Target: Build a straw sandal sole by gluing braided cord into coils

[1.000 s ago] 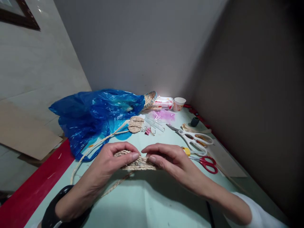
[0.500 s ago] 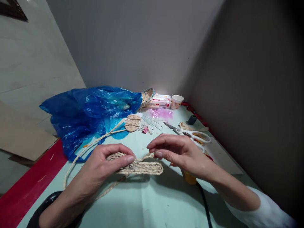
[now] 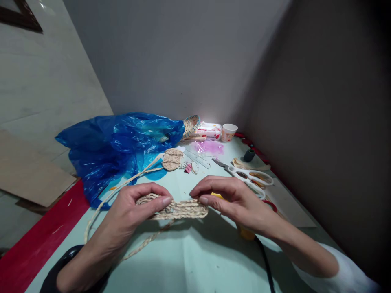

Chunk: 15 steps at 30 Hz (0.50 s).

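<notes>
An oval coil of braided straw (image 3: pixel 179 210) lies on the pale green table (image 3: pixel 195 256), with a loose braid tail (image 3: pixel 122 187) running off to the left. My left hand (image 3: pixel 134 211) grips the coil's left end, thumb on top and fingers curled behind. My right hand (image 3: pixel 227 197) pinches the right end of the braid between thumb and fingertips. A yellow tool with a black cord (image 3: pixel 244 232) lies under my right wrist.
A crumpled blue plastic bag (image 3: pixel 116 146) fills the left rear. Behind it lie a small straw disc (image 3: pixel 172 159), a woven basket (image 3: pixel 191 124), wet wipes (image 3: pixel 209 131) and a paper cup (image 3: pixel 229 132). White scissors (image 3: pixel 247 177) lie right, beside a dark wall. A red table edge (image 3: pixel 39 244) runs left.
My right hand lifted the braid end off the coil, then came back down onto the coil's right end. The left hand kept its hold.
</notes>
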Available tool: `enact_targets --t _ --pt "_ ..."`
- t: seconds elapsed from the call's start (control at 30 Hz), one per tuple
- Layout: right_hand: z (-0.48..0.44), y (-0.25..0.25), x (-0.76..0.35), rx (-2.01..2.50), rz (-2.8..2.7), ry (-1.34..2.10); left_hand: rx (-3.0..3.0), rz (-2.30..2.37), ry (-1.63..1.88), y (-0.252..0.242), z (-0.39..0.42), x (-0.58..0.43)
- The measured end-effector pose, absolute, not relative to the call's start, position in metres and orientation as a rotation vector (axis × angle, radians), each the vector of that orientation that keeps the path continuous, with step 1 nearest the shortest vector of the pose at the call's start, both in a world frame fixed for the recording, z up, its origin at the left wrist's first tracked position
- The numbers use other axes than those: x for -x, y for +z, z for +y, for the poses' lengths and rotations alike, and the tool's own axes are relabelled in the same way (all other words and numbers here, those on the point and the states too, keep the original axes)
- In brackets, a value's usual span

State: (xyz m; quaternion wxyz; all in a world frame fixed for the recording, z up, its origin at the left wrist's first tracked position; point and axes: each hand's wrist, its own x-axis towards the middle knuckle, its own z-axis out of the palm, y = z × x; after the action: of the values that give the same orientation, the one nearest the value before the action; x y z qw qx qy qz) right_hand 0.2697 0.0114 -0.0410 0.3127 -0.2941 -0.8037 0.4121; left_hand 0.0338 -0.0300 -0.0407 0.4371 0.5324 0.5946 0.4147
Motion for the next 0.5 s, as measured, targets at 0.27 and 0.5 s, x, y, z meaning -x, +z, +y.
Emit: enact_targets --t 0.27,0.5 --pt "0.017 -0.025 -0.300 1.526 -2.480 0.245 -1.425 1.666 1.152 -0.049 -0.026 -0.031" --pt "-0.005 -0.057 -0.310 1.857 -2.553 0.156 -1.463 1.695 1.211 -0.050 -0.027 -0.030"
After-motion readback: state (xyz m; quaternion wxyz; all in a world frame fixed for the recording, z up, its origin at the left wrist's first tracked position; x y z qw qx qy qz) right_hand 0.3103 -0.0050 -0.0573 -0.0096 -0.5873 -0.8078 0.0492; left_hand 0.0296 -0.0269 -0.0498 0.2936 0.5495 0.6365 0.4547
